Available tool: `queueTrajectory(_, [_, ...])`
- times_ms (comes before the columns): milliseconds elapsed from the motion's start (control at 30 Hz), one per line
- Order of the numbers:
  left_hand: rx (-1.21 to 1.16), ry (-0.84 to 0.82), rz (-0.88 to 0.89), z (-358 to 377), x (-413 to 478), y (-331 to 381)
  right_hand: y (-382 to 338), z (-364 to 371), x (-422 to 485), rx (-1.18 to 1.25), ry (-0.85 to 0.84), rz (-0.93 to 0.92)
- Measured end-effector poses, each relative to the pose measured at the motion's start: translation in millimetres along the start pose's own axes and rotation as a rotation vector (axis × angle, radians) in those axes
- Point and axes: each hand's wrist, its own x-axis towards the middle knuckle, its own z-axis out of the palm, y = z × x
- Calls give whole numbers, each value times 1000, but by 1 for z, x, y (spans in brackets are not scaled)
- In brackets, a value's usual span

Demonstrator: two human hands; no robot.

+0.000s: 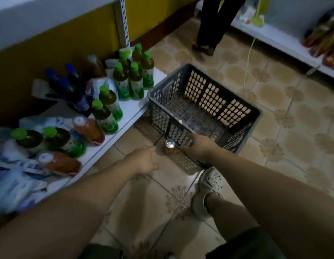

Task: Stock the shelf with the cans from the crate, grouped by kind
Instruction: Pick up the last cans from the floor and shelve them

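Between the fingertips of left hand (145,161) and right hand (199,146) stood an upright can (170,146), left fingers apart, right fingers indeterminable.

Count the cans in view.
1: small gold metal can standing on tiled floor between left hand and right hand, beside grey perforated plastic crate. Others may be hidden.

Grey crate (203,101), orange can (169,146) with silver top, green-capped bottles (121,82), white shelf (128,109), beige floral-patterned floor tiles (274,86)
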Motion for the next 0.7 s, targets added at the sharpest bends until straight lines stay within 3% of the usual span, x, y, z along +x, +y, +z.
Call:
queueTrajectory(133, [-51,-34,-43,23,69,-22,12,36,72,48,-106,27])
queueTrajectory(367, [-107,-143,-93,79,155,-51,33,110,182,60,-147,81])
queueTrajectory(700, [-292,-247,-239,126,212,-99,38,185,275,108,-186,89])
